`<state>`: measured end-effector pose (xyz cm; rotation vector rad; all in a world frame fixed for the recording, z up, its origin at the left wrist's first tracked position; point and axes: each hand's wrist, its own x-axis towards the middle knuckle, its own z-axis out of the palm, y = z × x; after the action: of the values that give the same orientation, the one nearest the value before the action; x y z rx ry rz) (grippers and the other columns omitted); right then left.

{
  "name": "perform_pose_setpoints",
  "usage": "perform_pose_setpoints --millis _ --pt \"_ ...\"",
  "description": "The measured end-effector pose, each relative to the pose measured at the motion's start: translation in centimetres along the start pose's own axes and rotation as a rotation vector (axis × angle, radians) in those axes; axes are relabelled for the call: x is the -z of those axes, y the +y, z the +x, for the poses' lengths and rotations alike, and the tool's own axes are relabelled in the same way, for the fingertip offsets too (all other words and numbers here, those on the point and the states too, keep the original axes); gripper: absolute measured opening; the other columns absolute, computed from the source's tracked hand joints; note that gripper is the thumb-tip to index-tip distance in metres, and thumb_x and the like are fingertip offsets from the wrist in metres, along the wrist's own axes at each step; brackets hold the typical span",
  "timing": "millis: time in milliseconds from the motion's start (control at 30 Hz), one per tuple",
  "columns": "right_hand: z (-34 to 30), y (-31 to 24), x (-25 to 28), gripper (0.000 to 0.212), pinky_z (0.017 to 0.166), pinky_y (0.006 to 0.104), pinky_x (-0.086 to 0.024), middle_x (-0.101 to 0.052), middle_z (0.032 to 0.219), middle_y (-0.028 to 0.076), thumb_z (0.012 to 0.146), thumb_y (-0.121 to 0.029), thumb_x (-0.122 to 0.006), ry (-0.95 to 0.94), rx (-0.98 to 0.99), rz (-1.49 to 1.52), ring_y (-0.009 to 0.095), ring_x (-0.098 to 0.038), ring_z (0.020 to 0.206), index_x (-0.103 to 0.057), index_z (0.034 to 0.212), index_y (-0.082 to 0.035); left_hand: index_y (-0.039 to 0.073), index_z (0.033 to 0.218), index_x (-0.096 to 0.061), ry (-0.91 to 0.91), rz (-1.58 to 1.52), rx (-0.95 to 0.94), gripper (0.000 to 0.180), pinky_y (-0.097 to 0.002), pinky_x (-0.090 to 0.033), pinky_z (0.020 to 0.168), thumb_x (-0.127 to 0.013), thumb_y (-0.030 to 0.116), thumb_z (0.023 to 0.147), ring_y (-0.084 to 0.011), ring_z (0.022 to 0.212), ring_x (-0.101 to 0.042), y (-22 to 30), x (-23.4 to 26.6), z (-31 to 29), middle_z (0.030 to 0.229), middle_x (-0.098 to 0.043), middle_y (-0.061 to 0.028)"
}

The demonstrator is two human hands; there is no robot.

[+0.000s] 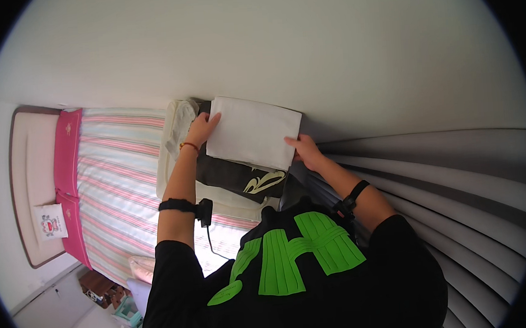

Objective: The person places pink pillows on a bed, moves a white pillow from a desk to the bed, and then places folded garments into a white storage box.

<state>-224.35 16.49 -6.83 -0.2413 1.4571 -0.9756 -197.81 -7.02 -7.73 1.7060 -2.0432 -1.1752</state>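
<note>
A flat, rectangular white folded cloth [252,131] lies between my two hands, with several layers showing along its near edge. My left hand [201,130] grips its left edge, thumb on top and the fingers mostly hidden. At the lower right edge my right hand [307,152] pinches it, thumb above and the other fingers underneath. Just below the white cloth is a dark grey folded fabric [222,172] with a cream pattern. Whether the two touch I cannot tell. Cream folded bedding [179,127] sits to the left, partly under the dark fabric.
A bed with a striped cover [120,174] stretches left to pink pillows [67,156] and a padded headboard [27,156]. A small white cushion [51,221] rests there. Grey curtains [429,189] hang on the right. A pale wall [303,39] rises beyond my hands.
</note>
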Motion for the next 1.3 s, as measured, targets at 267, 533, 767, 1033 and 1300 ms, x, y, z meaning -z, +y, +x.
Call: perform_pose_setpoints --millis 267,533,767,1033,1300 --pt "-1.2 3.9 0.9 0.038 0.068 0.034 -0.059 -0.068 0.1 0.012 0.088 -0.025 -0.07 -0.307 -0.067 -0.186 0.024 -0.071 0.077 -0.061 0.112 0.003 -0.002 0.104 -0.06 -0.235 0.132 -0.03 0.053 -0.04 -0.051 0.069 -0.073 0.043 0.08 -0.0291 0.073 -0.063 -3.4 1.9 -3.4 0.085 -0.066 -0.0137" --pt "-5.8 -2.8 -3.1 0.03 0.076 0.0392 -0.054 -0.067 0.105 0.018 0.087 -0.027 -0.065 -0.103 0.872 -1.131 0.028 -0.068 0.088 -0.062 0.102 0.0 0.01 0.136 -0.049 0.115 0.575 -0.831 0.056 -0.0513 -0.033 0.108 -0.066 0.024 0.085 -0.0354 0.137 -0.035 7.1 -0.5 -9.9 0.148 -0.04 -0.0115" --pt "-0.7 -2.3 -7.2 0.042 0.101 0.0521 -0.037 -0.044 0.137 0.022 0.081 -0.022 -0.071 0.109 1.415 -1.377 0.042 -0.039 0.127 -0.055 0.115 -0.003 0.027 0.15 -0.035 0.133 0.728 -0.47 0.065 -0.0637 -0.022 0.111 -0.058 0.04 0.091 -0.0466 0.145 -0.012 5.6 -4.8 -6.7 0.16 -0.02 -0.0097" --pt "2.8 1.6 0.2 0.038 0.069 0.0368 -0.048 -0.063 0.076 0.013 0.088 -0.032 -0.069 0.638 0.656 -0.464 0.025 -0.06 0.071 -0.06 0.087 0.004 0.025 0.149 -0.038 0.185 0.611 -0.492 0.063 -0.0627 -0.026 0.109 -0.059 0.039 0.091 -0.0484 0.142 -0.018 5.0 -5.4 -5.9 0.159 -0.022 -0.0119" --pt "3.8 -0.6 -0.7 0.032 0.064 0.035 -0.044 -0.058 0.071 0.01 0.089 -0.027 -0.068 0.523 0.582 -0.296 0.021 -0.054 0.067 -0.058 0.085 0.003 0.022 0.149 -0.037 0.195 0.563 -0.466 0.064 -0.0619 -0.026 0.11 -0.057 0.042 0.092 -0.047 0.143 -0.019 4.9 -5.2 -5.7 0.158 -0.024 -0.013"
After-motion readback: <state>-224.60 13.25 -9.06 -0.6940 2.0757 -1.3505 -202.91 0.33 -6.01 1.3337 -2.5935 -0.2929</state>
